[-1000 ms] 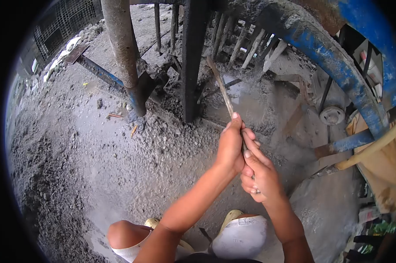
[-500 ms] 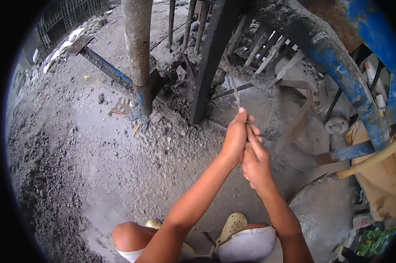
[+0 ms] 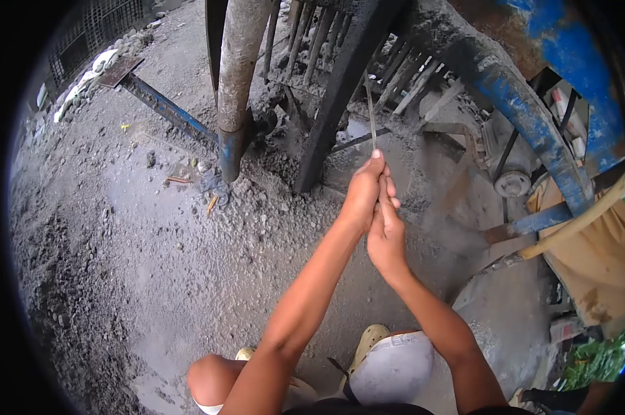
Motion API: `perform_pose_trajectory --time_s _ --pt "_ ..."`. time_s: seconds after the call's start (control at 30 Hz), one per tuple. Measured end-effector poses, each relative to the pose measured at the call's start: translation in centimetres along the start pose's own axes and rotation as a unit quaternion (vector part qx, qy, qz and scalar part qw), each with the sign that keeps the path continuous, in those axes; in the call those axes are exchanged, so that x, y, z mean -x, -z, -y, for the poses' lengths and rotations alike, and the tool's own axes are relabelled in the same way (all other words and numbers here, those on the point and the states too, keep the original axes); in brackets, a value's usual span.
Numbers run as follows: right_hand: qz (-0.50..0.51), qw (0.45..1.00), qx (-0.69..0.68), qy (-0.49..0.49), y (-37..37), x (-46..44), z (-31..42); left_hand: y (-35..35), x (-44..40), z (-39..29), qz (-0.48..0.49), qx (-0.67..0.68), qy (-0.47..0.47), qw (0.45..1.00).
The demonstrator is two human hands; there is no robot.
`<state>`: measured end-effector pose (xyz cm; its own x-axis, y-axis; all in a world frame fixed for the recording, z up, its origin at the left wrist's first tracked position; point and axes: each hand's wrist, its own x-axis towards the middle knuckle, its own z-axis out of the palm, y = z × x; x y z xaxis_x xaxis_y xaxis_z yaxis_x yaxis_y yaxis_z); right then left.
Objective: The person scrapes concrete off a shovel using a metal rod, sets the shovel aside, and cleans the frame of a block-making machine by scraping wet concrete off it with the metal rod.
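A thin stick (image 3: 373, 124) points up and away from me, its far end beside the dark metal bars. My left hand (image 3: 364, 190) is wrapped round it, thumb along the top. Just below and to the right, my right hand (image 3: 386, 238) is closed round the lower part, touching the left one. Left of the stick stands a dark slanted post (image 3: 333, 111). Under the stick's middle lies a shallow grey puddle (image 3: 402, 162).
A rusty pipe (image 3: 240, 76) stands at the upper left of my hands. A blue curved frame (image 3: 527, 117) arches on the right, above a yellowish handle (image 3: 582, 218). Wet gravel (image 3: 181, 277) covers the ground. A blue-edged bar (image 3: 167, 107) lies at upper left.
Both hands have moved up and slightly left with the stick, whose far end now reaches in among the bars. The arms are stretched further forward.
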<state>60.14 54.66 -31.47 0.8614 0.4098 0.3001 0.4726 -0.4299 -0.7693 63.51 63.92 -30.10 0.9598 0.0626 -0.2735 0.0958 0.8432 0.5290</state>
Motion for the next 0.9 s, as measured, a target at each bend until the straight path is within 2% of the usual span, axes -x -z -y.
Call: perform_pose_trajectory --time_s 0.03,0.07,0.1,0.2,0.23,0.33,0.47,0.5,0.53,0.6,0.63,0.7,0.73,0.8,0.83,0.9 --pt "0.051 0.990 0.032 -0.128 0.0 -0.4 -0.9 1.9 -2.3 2.3 -0.024 0.014 0.005 1.000" --pt "0.103 0.984 0.052 -0.132 -0.2 -1.4 -1.7 1.8 -2.1 2.7 -0.045 0.026 0.008 0.999" --pt "0.081 0.989 0.056 -0.113 0.0 -0.8 -2.0 1.4 -2.2 2.6 -0.063 0.000 0.017 0.998" --pt "0.013 0.998 0.032 -0.047 0.6 -0.9 -0.1 -0.9 -0.4 0.1 -0.029 -0.036 -0.018 0.999" --pt "-0.009 0.999 0.011 -0.033 0.6 -0.5 0.4 -1.4 0.4 -0.2 0.011 -0.064 -0.049 0.997" --pt "0.122 0.978 0.085 -0.147 0.0 -1.4 -4.0 3.0 -4.3 4.7 -0.061 -0.059 -0.041 0.995" --pt "0.023 0.997 0.053 -0.058 1.3 -0.2 0.2 -1.5 0.4 0.9 -0.044 -0.052 -0.039 0.997" --pt "-0.016 0.999 -0.004 -0.050 0.7 0.4 -1.1 -1.3 0.5 1.5 -0.008 -0.088 -0.076 0.993" --pt "0.026 0.996 0.012 -0.088 0.4 0.1 -2.9 0.1 -1.6 3.6 -0.033 -0.152 -0.092 0.984" --pt "0.121 0.978 0.050 -0.163 0.6 0.0 -6.5 2.0 -3.6 6.3 -0.101 -0.184 -0.105 0.972" --pt "0.079 0.993 0.043 -0.083 0.5 -0.1 -7.4 2.0 -3.8 6.6 -0.100 -0.141 -0.077 0.982" --pt "0.054 0.996 0.014 -0.069 1.9 0.5 -5.1 -0.1 -1.0 5.4 -0.107 -0.115 -0.057 0.986" --pt "0.054 0.995 0.000 -0.086 2.3 3.0 -4.6 -0.2 0.7 6.7 -0.110 -0.153 -0.088 0.978" --pt "0.063 0.998 -0.011 -0.014 2.6 6.1 -7.1 -0.3 2.5 8.7 -0.104 -0.227 -0.164 0.954" --pt "0.065 0.997 -0.014 0.030 2.8 6.8 -8.5 0.0 2.6 9.6 -0.105 -0.238 -0.168 0.951" --pt "0.035 0.998 -0.031 0.034 2.5 8.3 -9.8 0.4 2.9 11.4 -0.110 -0.260 -0.168 0.944"
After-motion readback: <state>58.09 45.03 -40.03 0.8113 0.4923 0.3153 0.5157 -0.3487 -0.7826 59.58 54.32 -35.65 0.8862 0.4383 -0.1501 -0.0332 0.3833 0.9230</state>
